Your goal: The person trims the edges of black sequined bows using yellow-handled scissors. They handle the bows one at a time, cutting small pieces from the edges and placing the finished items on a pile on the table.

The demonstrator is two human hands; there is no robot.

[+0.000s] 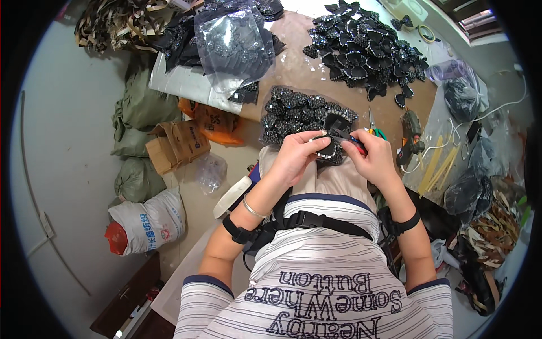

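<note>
My left hand (296, 155) pinches a black bow (329, 149) edged with shiny stones, at the near edge of the table. My right hand (374, 158) is closed round a small pointed hand tool with red-and-black handles (358, 146). Its grey tip reaches toward the bow; whether it is pliers or snips I cannot tell. Just beyond both hands lies a clear bag of black sparkling bows (293, 113). Scissors (378, 133) with green handles rest right of my right hand.
A large heap of black bows (364, 51) covers the far right. Far left lies a clear plastic bag (231, 51) over dark pieces. At right are a glue gun (412, 135), yellow glue sticks (437, 169) and a white cord. A cardboard box (176, 147) and sacks (149, 217) stand left.
</note>
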